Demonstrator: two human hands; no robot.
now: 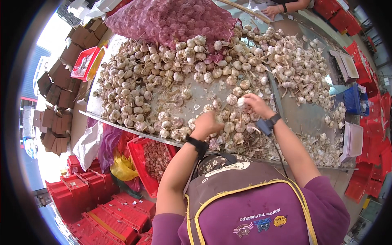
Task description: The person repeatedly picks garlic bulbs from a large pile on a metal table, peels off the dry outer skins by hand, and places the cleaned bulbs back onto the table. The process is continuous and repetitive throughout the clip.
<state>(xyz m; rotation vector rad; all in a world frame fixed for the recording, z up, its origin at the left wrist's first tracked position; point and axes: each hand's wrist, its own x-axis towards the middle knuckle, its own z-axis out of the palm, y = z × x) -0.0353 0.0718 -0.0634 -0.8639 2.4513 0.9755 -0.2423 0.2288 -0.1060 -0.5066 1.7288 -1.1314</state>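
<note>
garlic bulb [241,103] pale white, rounded; right hand [258,106]: grip closed round it; left hand [207,124]: grip can't be made out.

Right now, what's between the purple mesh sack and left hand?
Head view: garlic bulbs by the mesh sack, then metal tabletop with scattered skins, then more bulbs beside the left hand.

metal table [296,116], tan floor [78,122], bright light [53,30] upper left

The garlic bulbs [178,76] are creamy white, the netted sack [171,22] purple-pink, the crates [122,222] red, the basket [352,101] blue.
</note>
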